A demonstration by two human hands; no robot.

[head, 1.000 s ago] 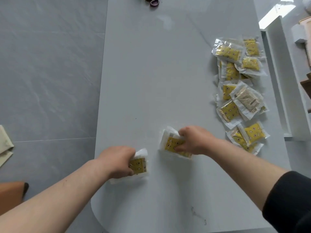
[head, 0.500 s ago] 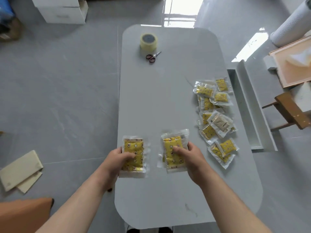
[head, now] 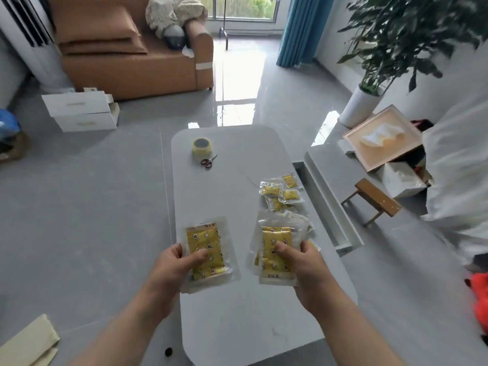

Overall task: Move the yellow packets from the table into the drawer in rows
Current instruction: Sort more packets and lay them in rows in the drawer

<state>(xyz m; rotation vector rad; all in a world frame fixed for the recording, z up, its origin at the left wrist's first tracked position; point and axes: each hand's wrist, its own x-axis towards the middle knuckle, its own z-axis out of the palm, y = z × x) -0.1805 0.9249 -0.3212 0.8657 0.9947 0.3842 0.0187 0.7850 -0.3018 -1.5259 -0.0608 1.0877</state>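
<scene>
My left hand (head: 174, 268) grips a yellow packet (head: 204, 245) in clear wrap, held up above the near part of the grey table (head: 237, 326). My right hand (head: 301, 262) holds a small stack of yellow packets (head: 276, 249) beside it, thumb on top. A pile of several more yellow packets (head: 281, 194) lies on the table's right side, partly hidden behind the held stack. The open white drawer (head: 327, 207) runs along the table's right edge, and I cannot see its floor.
A tape roll (head: 202, 146) and red-handled scissors (head: 208, 161) lie at the table's far end. Right of the drawer stand a small wooden stool (head: 375, 199) and a shallow box (head: 383, 141). White drawer units (head: 81, 112) and a brown sofa (head: 126, 48) are beyond.
Both hands have lifted their packets off the table and raised them toward me. My head has tilted up, so the room beyond the table has come into view.
</scene>
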